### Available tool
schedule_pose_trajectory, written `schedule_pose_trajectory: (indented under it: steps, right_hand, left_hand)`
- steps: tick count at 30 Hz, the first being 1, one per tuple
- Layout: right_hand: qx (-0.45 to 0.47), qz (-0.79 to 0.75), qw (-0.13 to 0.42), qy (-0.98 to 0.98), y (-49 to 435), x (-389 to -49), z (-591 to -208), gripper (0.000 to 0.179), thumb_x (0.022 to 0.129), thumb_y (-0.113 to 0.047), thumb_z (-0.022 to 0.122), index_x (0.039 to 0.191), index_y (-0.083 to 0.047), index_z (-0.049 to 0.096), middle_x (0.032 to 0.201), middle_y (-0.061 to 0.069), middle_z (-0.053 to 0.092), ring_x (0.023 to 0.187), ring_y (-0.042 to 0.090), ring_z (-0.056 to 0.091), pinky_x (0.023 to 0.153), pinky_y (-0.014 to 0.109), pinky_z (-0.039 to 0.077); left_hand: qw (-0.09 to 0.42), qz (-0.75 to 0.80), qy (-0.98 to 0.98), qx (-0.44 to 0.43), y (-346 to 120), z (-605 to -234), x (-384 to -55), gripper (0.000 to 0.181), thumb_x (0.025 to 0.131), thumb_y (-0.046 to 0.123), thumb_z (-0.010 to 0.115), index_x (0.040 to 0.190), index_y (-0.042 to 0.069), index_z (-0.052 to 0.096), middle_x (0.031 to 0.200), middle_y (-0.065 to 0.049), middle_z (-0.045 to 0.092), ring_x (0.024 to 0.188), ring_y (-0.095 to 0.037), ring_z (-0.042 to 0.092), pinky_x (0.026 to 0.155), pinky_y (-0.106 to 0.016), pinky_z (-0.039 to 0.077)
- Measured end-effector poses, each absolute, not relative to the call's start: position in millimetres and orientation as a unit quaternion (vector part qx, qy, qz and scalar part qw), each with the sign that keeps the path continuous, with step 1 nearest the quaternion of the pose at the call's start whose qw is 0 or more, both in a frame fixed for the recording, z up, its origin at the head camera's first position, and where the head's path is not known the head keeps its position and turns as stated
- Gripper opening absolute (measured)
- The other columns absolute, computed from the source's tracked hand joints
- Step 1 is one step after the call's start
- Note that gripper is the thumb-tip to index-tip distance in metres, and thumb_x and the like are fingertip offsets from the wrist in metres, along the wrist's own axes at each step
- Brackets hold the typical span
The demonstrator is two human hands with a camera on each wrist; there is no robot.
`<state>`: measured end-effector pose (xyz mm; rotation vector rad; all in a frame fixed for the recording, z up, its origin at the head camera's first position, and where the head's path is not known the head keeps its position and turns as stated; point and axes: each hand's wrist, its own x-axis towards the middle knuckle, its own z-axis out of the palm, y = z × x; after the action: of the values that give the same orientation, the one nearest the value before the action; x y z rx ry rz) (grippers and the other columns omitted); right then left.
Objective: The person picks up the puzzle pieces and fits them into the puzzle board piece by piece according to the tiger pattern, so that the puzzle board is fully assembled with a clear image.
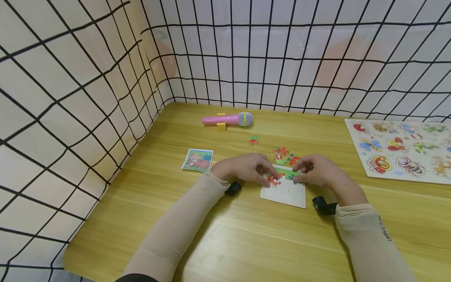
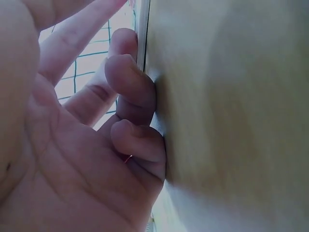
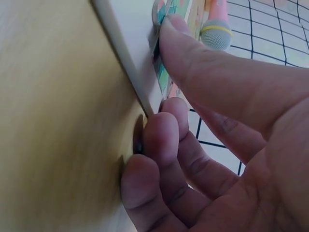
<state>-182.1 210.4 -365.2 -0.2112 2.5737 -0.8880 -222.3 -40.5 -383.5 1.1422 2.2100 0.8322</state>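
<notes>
A small white puzzle board [image 1: 283,197] lies on the table, with jigsaw pieces showing an orange animal [image 1: 273,181] and green ground along its far part. My left hand [image 1: 246,170] rests at the board's left side, index finger reaching over the orange pieces and thumb near the edge. In the left wrist view its outer fingers [image 2: 140,142] bend against the tabletop. At the board's right side, my right hand [image 1: 318,171] has its thumb on a green puzzle piece [image 1: 289,173], pinching it near the edge. Its other fingers [image 3: 161,137] curl beside the board's rim.
Loose puzzle pieces [image 1: 280,154] lie just beyond the board, and another piece [image 1: 254,140] farther back. A picture card [image 1: 198,161] sits to the left. Behind are a pink toy microphone [image 1: 227,120] and black wire mesh [image 1: 239,58]; an insect puzzle board [image 1: 405,149] lies right.
</notes>
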Motion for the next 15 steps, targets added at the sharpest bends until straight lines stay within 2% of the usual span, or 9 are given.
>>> schedule_pose_trajectory:
  steps: [8, 15]
  right_hand:
    - [-0.089, -0.308, 0.194, 0.927, 209.1, -180.6, -363.7, 0.03, 0.09, -0.022, 0.078, 0.111, -0.002, 0.071, 0.093, 0.009, 0.055, 0.082, 0.025, 0.048, 0.066, 0.036, 0.04]
    - [-0.107, -0.301, 0.184, 0.93, 208.7, -179.7, -361.9, 0.028, 0.09, -0.021, 0.078, 0.11, -0.002, 0.073, 0.093, 0.008, 0.057, 0.081, 0.024, 0.049, 0.065, 0.035, 0.041]
  left_hand:
    - [0.242, 0.285, 0.829, 0.416, -39.3, -383.2, -223.3, 0.031, 0.088, 0.021, 0.081, 0.119, 0.021, 0.077, 0.101, 0.007, 0.061, 0.089, -0.01, 0.052, 0.076, -0.023, 0.044]
    - [0.229, 0.274, 0.831, 0.427, -40.8, -380.8, -223.0, 0.03, 0.088, 0.024, 0.081, 0.119, 0.023, 0.077, 0.102, 0.007, 0.061, 0.09, -0.01, 0.052, 0.078, -0.023, 0.044]
